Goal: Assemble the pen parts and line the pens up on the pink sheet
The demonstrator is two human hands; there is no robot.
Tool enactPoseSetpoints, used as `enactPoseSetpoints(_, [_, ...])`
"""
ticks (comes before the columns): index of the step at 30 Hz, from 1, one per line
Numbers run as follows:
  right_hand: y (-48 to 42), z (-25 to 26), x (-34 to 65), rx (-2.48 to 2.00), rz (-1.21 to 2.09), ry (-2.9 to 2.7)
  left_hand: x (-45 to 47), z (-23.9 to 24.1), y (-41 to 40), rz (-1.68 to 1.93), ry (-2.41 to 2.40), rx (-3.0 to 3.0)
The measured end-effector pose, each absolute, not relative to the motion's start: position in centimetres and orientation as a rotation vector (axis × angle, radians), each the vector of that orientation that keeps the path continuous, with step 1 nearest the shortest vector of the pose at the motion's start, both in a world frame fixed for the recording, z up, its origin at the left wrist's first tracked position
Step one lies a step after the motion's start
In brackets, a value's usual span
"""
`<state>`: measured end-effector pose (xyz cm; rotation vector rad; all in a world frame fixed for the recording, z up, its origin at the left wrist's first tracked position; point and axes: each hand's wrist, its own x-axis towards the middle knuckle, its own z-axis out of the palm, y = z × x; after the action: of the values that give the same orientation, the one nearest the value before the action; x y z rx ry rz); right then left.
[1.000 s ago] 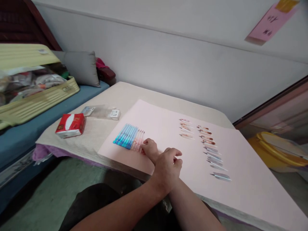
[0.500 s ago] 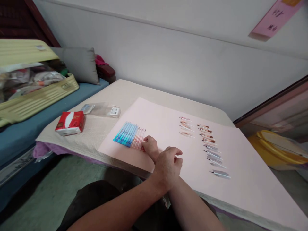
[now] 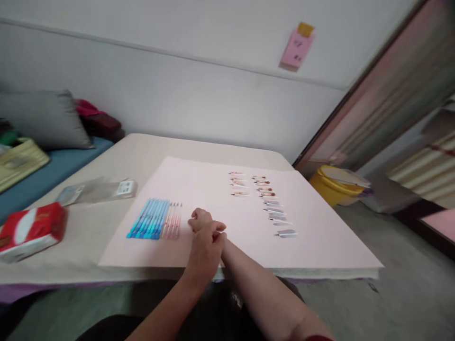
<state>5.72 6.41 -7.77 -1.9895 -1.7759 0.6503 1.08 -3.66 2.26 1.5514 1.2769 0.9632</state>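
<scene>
Light-blue pens [image 3: 149, 219] lie side by side in a row on the large pale pink sheet [image 3: 213, 180]. Several pink-and-white pens [image 3: 172, 221] with dark tips adjoin them. My right hand [image 3: 200, 219] is just right of the pink pens, apart from them, its fingers loosely bent and nothing visible in them. My left hand [image 3: 209, 240] lies across my right wrist, thumb and forefinger apart, holding nothing. Toward the sheet's right side, brown-toned pens [image 3: 265, 189] and grey pens [image 3: 279, 213] form a loose column, with a shorter column of orange-pink pens [image 3: 239, 183] beside it.
A red tissue pack [image 3: 33, 229] and a clear plastic wrapper [image 3: 95, 190] lie on the table's left side. Behind the table rises a white wall [image 3: 177, 94] bearing a pink note [image 3: 296, 49]. A yellow bucket [image 3: 330, 184] stands beyond the right edge.
The view has swung to the right. My right hand has come away from the pink pens, moving right, with my left hand still over its wrist. The pens stay in their rows.
</scene>
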Motion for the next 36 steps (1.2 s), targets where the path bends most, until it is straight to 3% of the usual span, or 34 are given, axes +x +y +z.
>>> enactPoseSetpoints(8, [8.4, -5.2, 16.8, -2.138, 0.302, -1.669, 1.4, 0.7, -3.2, 0.844, 1.260, 1.537])
enactPoseSetpoints(14, [9.0, -6.6, 23.2, -2.347, 0.192, -1.612, 1.9, 0.5, -3.1, 0.827, 1.236, 1.441])
enactPoseSetpoints(22, [10.1, -7.5, 25.0, -2.478, 0.273, -1.727, 2.5, 1.3, -3.7, 0.762, 1.206, 1.410])
enactPoseSetpoints(36, [9.7, -6.1, 24.0, -2.301, 0.249, -1.885, 2.7, 0.4, -2.6, 0.744, 1.204, 1.356])
